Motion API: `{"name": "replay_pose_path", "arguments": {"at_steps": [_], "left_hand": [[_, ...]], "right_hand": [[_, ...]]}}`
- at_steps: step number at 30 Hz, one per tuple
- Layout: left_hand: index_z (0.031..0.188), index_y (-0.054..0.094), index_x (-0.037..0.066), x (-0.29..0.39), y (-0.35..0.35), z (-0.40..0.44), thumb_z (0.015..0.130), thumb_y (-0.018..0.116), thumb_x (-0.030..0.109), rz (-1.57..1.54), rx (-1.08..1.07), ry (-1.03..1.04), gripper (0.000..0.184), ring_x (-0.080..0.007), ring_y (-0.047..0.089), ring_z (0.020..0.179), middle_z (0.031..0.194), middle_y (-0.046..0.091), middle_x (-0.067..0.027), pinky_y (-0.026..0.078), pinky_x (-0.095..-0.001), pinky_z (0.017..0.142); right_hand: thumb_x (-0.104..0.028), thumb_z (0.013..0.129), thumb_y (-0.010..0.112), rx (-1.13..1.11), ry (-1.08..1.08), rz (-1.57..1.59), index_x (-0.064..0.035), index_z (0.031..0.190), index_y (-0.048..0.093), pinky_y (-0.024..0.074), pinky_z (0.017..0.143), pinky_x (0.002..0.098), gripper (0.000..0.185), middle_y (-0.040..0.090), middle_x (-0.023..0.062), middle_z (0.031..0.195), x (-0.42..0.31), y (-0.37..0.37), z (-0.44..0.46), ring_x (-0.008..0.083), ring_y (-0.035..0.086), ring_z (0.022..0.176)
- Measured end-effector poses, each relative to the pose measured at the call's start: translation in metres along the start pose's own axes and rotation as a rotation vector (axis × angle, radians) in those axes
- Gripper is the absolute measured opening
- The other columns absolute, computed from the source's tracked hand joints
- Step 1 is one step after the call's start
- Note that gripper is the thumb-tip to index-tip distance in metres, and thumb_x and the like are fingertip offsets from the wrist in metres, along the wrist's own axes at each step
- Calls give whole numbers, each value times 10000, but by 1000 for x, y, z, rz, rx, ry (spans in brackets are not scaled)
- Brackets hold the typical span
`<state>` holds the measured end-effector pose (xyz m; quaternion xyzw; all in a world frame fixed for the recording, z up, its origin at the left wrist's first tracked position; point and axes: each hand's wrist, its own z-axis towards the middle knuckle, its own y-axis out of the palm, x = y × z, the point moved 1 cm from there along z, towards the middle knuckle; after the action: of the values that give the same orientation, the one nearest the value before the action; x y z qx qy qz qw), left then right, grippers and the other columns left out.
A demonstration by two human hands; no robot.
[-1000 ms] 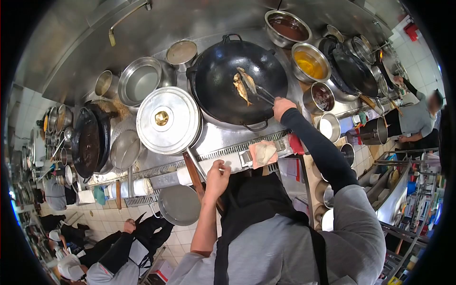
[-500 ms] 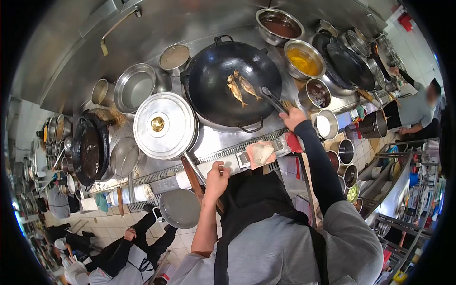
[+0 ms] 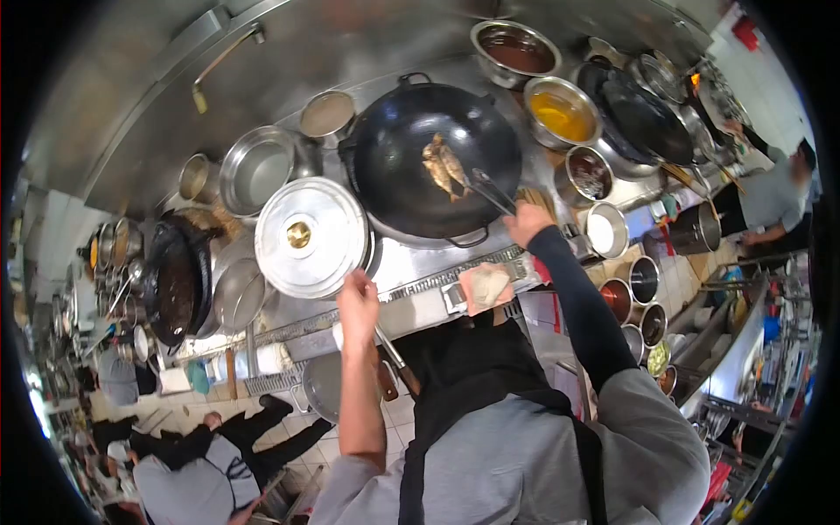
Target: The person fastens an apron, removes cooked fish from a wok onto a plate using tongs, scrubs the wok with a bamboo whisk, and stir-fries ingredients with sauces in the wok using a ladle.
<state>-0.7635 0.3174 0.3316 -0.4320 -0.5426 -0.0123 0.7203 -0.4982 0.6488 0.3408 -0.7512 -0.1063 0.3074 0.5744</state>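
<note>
My right hand is closed around metal tongs, which reach over a large black wok. Two small browned fish lie side by side in the wok, the tong tips close beside them. My left hand is at the lower right rim of a lidded pot with a gold knob. Its fingers look loosely bent and hold nothing visible; whether they touch the pot I cannot tell. Long handles with wooden ends stick out beside my left wrist.
Bowls of red-brown liquid and yellow oil stand right of the wok. Left are a steel pot, a strainer and another dark wok. A folded cloth lies on the front edge. Other people work at both sides.
My left hand has moved up and left to the lidded pot's rim. The tongs have come nearer the fish, which now lie closer together. The view has shifted slightly.
</note>
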Motion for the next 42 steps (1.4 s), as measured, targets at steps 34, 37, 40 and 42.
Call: {"name": "replay_pose_path", "arguments": {"at_steps": [34,37,40,42], "left_hand": [[1066,744,16,222,94,233,873,686,360,1063,-440,622,398,-373,704,1101,1112,747,-220,544,-515,949],[1012,728,-16,176,168,267,866,701,438,1054,-497,715,478,-410,703,1028,1085,699,-237,566,-477,913],[1204,608,-123,205,184,243,880,754,486,819,-473,614,705,-491,580,1221,1365,496,-318,505,-505,1028],[1216,572,-166,200,181,235,946,722,453,660,-318,748,692,-523,531,1259,1444,419,-337,468,-484,1077]], "right_hand": [[-257,952,693,295,124,630,32,1372,561,543,905,491,527,700,292,1104,33,-24,-197,454,680,1046],[-328,978,680,284,178,611,-20,1314,595,558,878,489,464,688,263,1128,40,-13,-241,438,683,1018],[-340,978,679,309,281,609,-8,1288,592,527,911,515,463,685,250,1132,42,-19,-286,456,662,1063],[-325,983,677,359,323,693,-3,1284,590,522,914,509,450,684,246,1127,41,-18,-312,454,657,1063]]}}
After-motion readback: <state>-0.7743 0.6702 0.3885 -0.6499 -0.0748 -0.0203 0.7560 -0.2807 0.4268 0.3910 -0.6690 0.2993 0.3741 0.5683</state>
